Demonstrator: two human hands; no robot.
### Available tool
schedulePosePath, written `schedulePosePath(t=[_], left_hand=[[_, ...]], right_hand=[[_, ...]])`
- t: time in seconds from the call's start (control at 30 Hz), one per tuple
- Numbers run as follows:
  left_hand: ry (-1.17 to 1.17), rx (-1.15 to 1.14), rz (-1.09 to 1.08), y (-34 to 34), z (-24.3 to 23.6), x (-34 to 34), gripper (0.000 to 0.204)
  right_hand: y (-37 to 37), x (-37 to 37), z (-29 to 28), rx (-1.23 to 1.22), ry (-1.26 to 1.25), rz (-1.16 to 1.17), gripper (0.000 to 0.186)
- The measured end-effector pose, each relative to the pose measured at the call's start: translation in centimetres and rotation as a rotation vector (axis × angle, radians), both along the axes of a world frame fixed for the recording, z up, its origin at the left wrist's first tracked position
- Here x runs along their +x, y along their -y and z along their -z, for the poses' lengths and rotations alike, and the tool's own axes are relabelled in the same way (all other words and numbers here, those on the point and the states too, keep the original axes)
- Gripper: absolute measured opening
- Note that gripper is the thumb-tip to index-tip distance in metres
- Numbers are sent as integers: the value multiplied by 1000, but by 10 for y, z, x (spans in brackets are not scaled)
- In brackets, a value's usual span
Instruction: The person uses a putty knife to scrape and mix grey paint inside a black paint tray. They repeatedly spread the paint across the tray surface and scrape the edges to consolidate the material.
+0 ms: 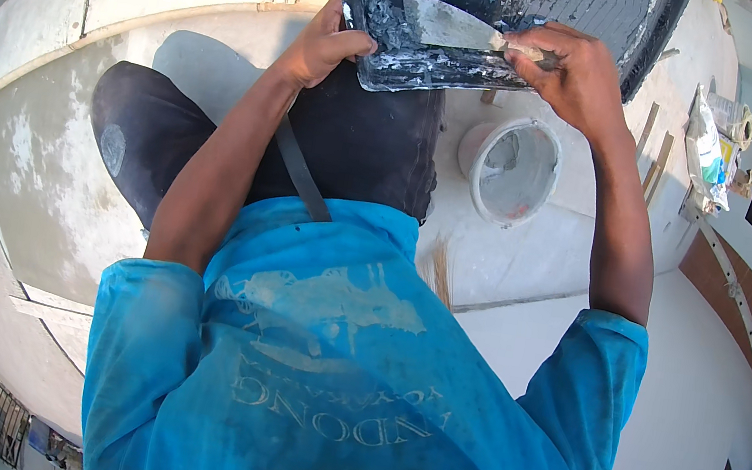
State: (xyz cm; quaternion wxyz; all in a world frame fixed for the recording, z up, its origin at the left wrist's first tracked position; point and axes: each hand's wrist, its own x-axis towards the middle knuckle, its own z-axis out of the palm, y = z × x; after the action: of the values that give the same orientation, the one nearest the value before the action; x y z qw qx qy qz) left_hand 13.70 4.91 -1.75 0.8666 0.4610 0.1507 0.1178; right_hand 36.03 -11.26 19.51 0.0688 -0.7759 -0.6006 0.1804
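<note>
The left hand (326, 41) grips the near-left rim of a black, plaster-smeared tray (511, 23) held above the lap, while the right hand (576, 76) has its fingers closed around a putty knife (453, 27) whose blade lies flat inside the tray, above a white bucket (512, 170) on the floor.

tray (483, 19): black plastic, smeared with grey-white putty, tilted, at 12 o'clock in view, its lower-left rim gripped by the left hand (326, 41)
putty knife (449, 26): flat metal blade coated in putty, lying on the tray's inside, blade pointing to 9 o'clock, handle clasped in the right hand (576, 76)
</note>
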Motion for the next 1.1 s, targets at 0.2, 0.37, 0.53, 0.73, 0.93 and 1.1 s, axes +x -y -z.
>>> schedulePosePath(t=[0.2,0.37,0.53,0.73,0.93,1.1], left_hand=[[35,-81,-49,0,1,7,73],[0,-19,-18,-3,-11,7,78],[-33,60,35,-9,-5,7,81],[-20,-38,7,-8,-1,10,81],[-4,-58,53,-10,-3,6,79],[-15,-90,41,-9,-5,3,75]], right_hand=[[16,-10,7,51,216,-12,20],[12,-11,14,49,173,5,21],[11,-11,23,112,163,22,16],[14,-19,43,154,89,74,18],[0,-35,1,50,172,102,17],[8,-21,-13,-1,261,79,21]])
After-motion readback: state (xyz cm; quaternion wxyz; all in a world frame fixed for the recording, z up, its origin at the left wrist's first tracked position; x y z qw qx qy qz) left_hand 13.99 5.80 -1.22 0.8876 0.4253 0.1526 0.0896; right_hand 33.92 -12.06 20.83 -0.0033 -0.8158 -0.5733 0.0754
